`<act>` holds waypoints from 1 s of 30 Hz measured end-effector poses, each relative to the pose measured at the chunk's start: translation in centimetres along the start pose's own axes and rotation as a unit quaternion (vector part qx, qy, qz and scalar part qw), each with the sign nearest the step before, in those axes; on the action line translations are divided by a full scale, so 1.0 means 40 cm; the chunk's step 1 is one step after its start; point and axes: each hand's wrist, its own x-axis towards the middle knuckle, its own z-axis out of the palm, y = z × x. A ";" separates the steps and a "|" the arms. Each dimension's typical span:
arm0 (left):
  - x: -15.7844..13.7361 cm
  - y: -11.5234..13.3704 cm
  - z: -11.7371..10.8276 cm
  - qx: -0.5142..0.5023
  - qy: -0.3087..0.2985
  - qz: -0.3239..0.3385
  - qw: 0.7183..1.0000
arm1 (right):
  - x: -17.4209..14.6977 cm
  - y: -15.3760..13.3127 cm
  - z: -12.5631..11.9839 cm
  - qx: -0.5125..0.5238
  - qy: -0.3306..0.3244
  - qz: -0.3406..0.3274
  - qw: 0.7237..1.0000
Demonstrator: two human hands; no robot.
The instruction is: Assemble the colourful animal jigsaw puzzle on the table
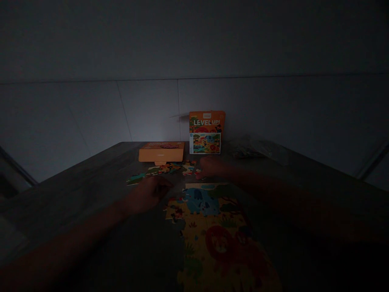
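Note:
In dim light, a partly joined jigsaw puzzle [209, 227] lies flat on the table, with blue elephants at its far end and red lions nearer me. My left hand [150, 194] rests just beyond its left side, fingers loosely bent and apart, with no piece visible in them. Farther off, my right hand [210, 168] reaches down at the right end of the loose puzzle pieces [165, 168]. Its fingertips are closed together at a puzzle piece [203, 177], which they mostly hide.
An orange box [161, 155] lies behind the loose pieces. Against the pale wall stands an orange "LEVEL UP!" box [207, 121], with a picture card [205, 144] in front of it. A clear plastic bag [267, 150] lies at the table's far right.

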 end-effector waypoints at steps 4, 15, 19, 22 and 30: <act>0.002 -0.008 0.010 -0.026 0.018 -0.001 0.999 | 0.010 0.011 -0.020 0.032 -0.005 -0.001 0.999; 0.009 -0.019 0.024 -0.154 0.054 -0.038 0.986 | 0.014 -0.095 0.050 0.334 0.069 -0.193 0.920; 0.014 -0.014 0.023 -0.168 0.044 -0.057 0.983 | -0.002 -0.125 0.113 0.383 0.074 -0.204 0.898; 0.018 -0.013 0.026 -0.198 0.049 -0.063 0.977 | -0.007 -0.117 0.111 0.417 0.068 -0.206 0.882; 0.016 -0.016 0.027 -0.184 0.071 -0.083 0.977 | -0.015 -0.113 0.094 0.381 0.105 -0.196 0.897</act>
